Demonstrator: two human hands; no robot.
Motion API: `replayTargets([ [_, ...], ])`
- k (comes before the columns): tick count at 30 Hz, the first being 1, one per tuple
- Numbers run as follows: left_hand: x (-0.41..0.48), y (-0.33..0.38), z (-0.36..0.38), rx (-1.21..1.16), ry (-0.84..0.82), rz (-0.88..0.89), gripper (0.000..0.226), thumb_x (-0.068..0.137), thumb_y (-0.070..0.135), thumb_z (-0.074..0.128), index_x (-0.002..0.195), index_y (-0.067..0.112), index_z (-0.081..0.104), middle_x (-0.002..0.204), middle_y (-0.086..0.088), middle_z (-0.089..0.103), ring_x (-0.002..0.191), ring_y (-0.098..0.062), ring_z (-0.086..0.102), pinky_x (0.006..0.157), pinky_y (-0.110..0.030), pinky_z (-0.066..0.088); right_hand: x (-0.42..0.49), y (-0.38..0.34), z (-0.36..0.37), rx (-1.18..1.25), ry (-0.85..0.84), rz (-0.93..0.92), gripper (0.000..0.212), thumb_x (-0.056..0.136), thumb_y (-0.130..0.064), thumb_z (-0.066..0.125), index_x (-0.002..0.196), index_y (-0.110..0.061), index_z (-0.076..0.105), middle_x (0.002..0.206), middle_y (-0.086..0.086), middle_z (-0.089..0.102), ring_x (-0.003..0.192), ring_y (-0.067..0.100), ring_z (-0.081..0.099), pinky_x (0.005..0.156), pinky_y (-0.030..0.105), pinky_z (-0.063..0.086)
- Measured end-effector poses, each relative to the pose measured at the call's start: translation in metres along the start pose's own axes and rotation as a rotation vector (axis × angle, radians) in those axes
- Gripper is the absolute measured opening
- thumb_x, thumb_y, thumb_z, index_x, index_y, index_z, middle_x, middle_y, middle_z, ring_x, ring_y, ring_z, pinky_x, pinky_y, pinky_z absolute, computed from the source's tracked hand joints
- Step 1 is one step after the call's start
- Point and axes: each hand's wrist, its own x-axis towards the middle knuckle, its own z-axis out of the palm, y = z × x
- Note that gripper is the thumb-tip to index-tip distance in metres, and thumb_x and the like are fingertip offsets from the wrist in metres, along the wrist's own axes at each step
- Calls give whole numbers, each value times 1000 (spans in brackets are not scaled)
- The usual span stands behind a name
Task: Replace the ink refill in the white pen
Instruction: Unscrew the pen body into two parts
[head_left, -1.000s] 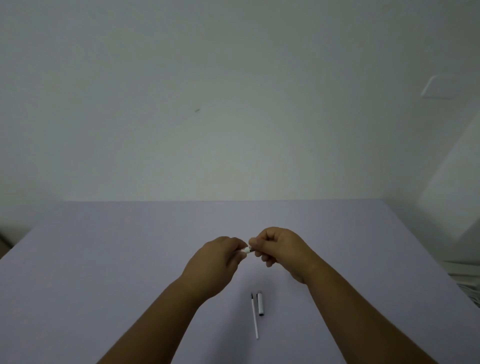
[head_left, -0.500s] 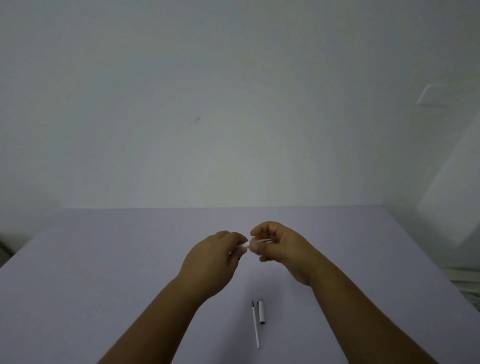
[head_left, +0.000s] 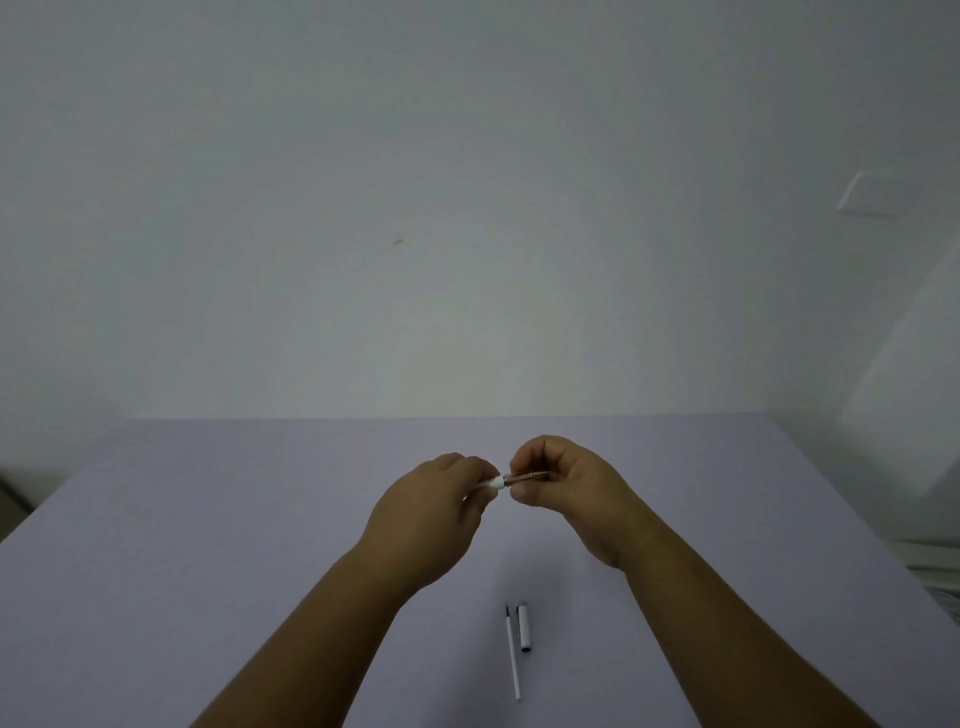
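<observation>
My left hand (head_left: 434, 512) grips the white pen barrel (head_left: 492, 483), most of which is hidden inside the fist; only its open end shows. My right hand (head_left: 563, 480) pinches a thin part (head_left: 530, 476) that sticks out of that end, either the pen's tip section or the refill; I cannot tell which. Both hands hover above the table's middle. Nearer to me on the table lie a thin white ink refill (head_left: 513, 653) with a dark tip and, beside it on the right, the short white pen cap (head_left: 524, 626).
The lilac table (head_left: 208, 519) runs to a plain white wall. A wall plate (head_left: 878, 195) is on the wall at the upper right. Pale objects lie past the table's right edge.
My hands rose slightly and drew a little apart, and the thin part in my right fingers now shows outside the barrel. The refill and cap on the table lie where they were.
</observation>
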Motion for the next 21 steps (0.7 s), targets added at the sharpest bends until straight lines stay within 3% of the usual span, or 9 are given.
replayTargets([
  [4, 1, -1, 0, 6, 2, 2, 21, 94, 34, 45, 108, 27, 59, 97, 9, 64, 74, -4, 46, 60, -14, 34, 0, -2, 2, 65, 35, 62, 12, 80, -28, 69, 84, -17, 69, 76, 0, 68, 70, 15, 61, 68, 26, 54],
  [6, 1, -1, 0, 6, -3, 5, 22, 94, 34, 45, 108, 27, 59, 97, 9, 64, 74, -4, 46, 59, -10, 30, 1, 0, 0, 8, 31, 38, 2, 81, -19, 70, 80, -19, 68, 73, -2, 67, 69, 15, 61, 70, 28, 54],
  [8, 1, -1, 0, 4, -3, 1, 22, 94, 35, 45, 108, 26, 59, 98, 9, 64, 75, -4, 46, 59, -9, 29, 0, 0, 0, 3, -16, 10, 14, 79, -11, 70, 84, -23, 66, 81, -2, 67, 77, 14, 62, 77, 29, 54],
  [10, 1, -1, 0, 2, -3, -3, 22, 94, 35, 45, 109, 26, 59, 99, 10, 64, 76, -4, 47, 60, -11, 31, -1, -2, 1, 58, -22, 45, 10, 80, -20, 71, 89, -21, 67, 86, 0, 68, 78, 15, 63, 73, 27, 54],
  [12, 1, -1, 0, 1, -4, 1, 22, 94, 34, 45, 109, 26, 59, 99, 9, 64, 75, -4, 46, 60, -11, 31, 0, -4, 1, 60, 26, 78, 13, 81, -31, 68, 84, -17, 69, 77, 1, 69, 68, 14, 61, 65, 27, 54],
  [15, 2, 1, 0, -3, -9, -2, 22, 94, 34, 46, 108, 25, 60, 98, 9, 64, 74, -4, 47, 59, -9, 31, 1, -1, -2, -2, 36, 23, 4, 80, -18, 70, 83, -20, 68, 78, -2, 70, 70, 13, 63, 71, 29, 55],
  [16, 2, 1, 0, -4, -10, -6, 22, 94, 34, 46, 108, 25, 60, 97, 9, 64, 75, -4, 47, 59, -9, 31, 0, -1, -2, 10, 19, 20, 11, 79, -16, 72, 88, -21, 67, 83, -1, 70, 73, 12, 64, 73, 29, 55],
  [18, 2, 1, 0, -5, -8, -9, 22, 94, 34, 45, 108, 26, 59, 94, 11, 62, 74, -4, 46, 59, -10, 31, -1, -3, -1, 105, 1, 72, 17, 78, -24, 73, 94, -19, 66, 85, 2, 70, 72, 13, 64, 68, 26, 55],
  [21, 1, 1, -1, -22, -16, -24, 21, 94, 35, 44, 107, 26, 59, 86, 16, 53, 72, -4, 46, 58, -11, 31, 1, -3, 0, 179, 55, 105, 17, 82, -27, 68, 85, -10, 69, 74, 4, 69, 61, 11, 60, 57, 22, 53],
])
